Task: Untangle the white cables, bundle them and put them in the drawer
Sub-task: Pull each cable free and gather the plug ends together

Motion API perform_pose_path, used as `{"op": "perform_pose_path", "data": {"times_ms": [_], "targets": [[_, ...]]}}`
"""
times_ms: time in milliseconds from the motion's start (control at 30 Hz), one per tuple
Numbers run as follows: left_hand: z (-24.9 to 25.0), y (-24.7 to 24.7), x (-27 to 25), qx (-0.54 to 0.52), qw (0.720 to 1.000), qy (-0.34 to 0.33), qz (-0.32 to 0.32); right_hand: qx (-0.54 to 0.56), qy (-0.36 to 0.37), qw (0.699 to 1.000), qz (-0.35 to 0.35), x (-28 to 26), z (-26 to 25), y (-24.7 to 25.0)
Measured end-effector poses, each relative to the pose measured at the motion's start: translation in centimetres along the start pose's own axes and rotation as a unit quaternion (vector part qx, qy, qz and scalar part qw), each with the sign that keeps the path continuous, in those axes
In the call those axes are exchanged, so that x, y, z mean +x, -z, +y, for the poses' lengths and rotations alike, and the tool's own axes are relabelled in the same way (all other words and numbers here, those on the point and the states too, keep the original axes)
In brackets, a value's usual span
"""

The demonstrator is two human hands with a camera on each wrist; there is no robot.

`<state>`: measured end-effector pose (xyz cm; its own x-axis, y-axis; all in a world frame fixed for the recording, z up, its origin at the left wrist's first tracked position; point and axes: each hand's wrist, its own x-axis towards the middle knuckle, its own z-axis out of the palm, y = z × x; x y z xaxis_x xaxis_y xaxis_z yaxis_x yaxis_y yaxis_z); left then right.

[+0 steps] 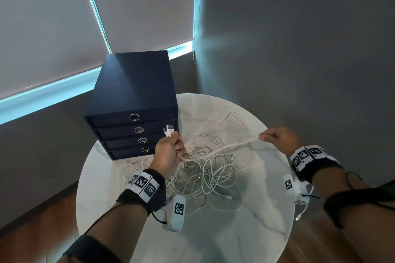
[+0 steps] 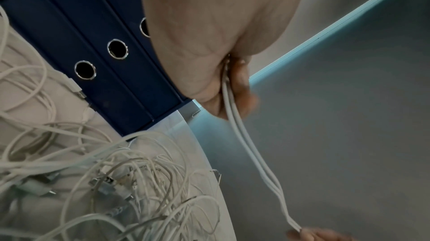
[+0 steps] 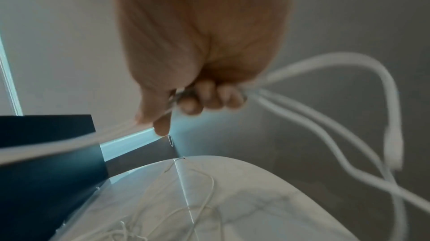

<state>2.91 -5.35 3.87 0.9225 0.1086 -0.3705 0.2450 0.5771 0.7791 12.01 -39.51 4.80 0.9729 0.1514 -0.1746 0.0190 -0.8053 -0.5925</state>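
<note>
A tangle of white cables [image 1: 205,175] lies on the round marble table [image 1: 256,230] in front of a dark blue drawer unit [image 1: 132,100] with several closed drawers. My left hand [image 1: 171,151] grips a few cable strands near their plugs [image 1: 168,131], which stick up above the fist. Those strands [image 1: 230,146] stretch taut across to my right hand [image 1: 275,137], which pinches them. In the left wrist view the strands [image 2: 244,143] run from my left hand [image 2: 232,83] down to the right fingertips [image 2: 309,234]. In the right wrist view my right hand [image 3: 193,101] holds them, loose ends [image 3: 349,116] trailing off.
The drawer unit [image 2: 104,46] stands at the table's back left, its ring pulls facing me. A grey wall [image 1: 299,49] is to the right and blinds [image 1: 53,28] hang behind. Wooden floor [image 1: 32,230] shows around the table. More cable loops [image 3: 186,208] lie on the marble.
</note>
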Motion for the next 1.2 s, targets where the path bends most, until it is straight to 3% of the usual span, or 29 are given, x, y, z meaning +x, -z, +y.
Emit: {"op": "perform_pose_path", "data": {"times_ms": [100,200,400,567,633,733,833,1000,1200], "targets": [[0.2,0.2,0.0,-0.035,0.999,-0.003,-0.012,-0.126,0.024,0.989,0.076,0.0,0.7,0.8],[0.6,0.5,0.0,-0.055,0.998,-0.007,-0.017,-0.262,0.044,0.961,0.076,-0.2,1.8,-0.4],[0.9,1.5,-0.4,-0.052,0.998,-0.007,-0.046,-0.252,-0.092,0.962,-0.051,-2.0,5.1,-5.0],[-0.4,0.8,-1.0,0.016,0.998,-0.006,-0.057,-0.248,-0.098,0.954,-0.136,-1.2,3.0,-6.5],[-0.8,0.5,-1.0,0.038,0.997,0.002,-0.062,-0.199,-0.063,0.971,-0.118,-0.6,-0.3,-6.2],[-1.3,0.0,-0.9,0.056,0.996,0.016,-0.072,-0.026,0.055,0.996,-0.067,-0.2,-6.7,-6.5],[-1.8,-0.8,-1.0,0.089,0.993,0.017,-0.075,0.113,0.138,0.980,-0.085,-0.9,-13.2,-8.0],[-2.0,-0.4,-1.2,0.193,0.977,0.002,-0.092,0.100,0.213,0.964,-0.120,-2.0,-18.2,-11.8],[-1.8,0.5,-1.9,0.154,0.984,0.000,-0.095,0.088,0.225,0.966,-0.087,-1.6,-18.6,-13.1]]}}
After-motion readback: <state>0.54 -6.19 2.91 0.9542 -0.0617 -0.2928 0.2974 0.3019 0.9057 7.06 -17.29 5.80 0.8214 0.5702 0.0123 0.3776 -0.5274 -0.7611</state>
